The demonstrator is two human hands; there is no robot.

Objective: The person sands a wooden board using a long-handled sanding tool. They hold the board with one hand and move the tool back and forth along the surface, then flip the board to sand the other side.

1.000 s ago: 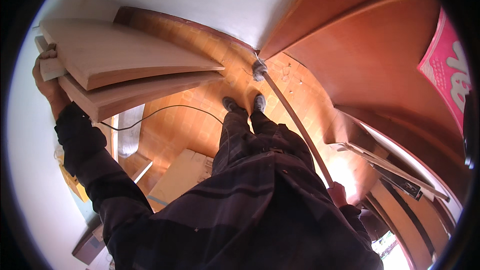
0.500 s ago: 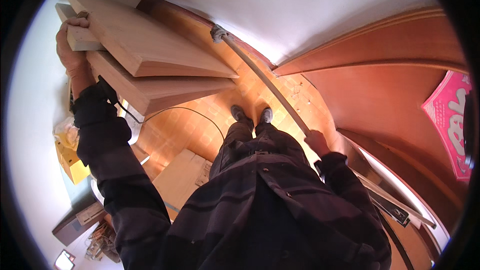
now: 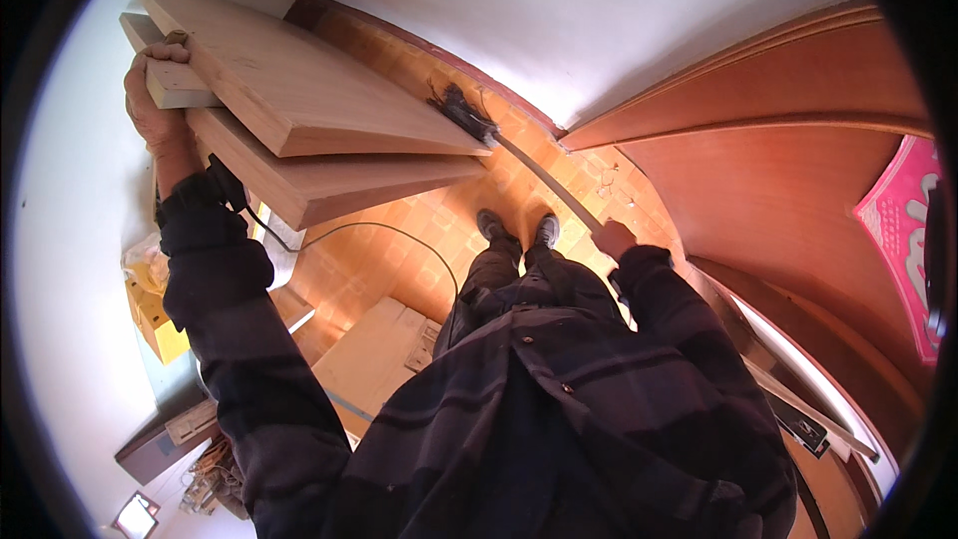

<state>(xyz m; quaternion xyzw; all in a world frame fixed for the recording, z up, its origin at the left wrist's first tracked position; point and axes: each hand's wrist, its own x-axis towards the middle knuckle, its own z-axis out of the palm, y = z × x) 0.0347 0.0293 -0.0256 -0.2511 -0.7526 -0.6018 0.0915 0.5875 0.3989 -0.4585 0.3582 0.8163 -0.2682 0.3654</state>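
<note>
My left hand is closed on the edge of a wooden board, which leans at an angle with other boards. A second board is just beneath it, and a short wooden block lies right at my fingers. In my right hand, the fingers are wrapped round the wooden handle of a broom. Its dark bristles are on the floor beside the boards, close to the base of the wall. The boards may hide part of the broom head.
A black cable curves over the tiled floor. A cardboard box stands left of my legs, with a yellow box further left. On the right are reddish-brown wooden panels with a pink sign. Bits of debris lie by the wall.
The broom head has come down and nearer, from the wall's base to beside the boards, its dark bristles now spread. My right hand has moved slightly forward and left. My left hand stays on the board.
</note>
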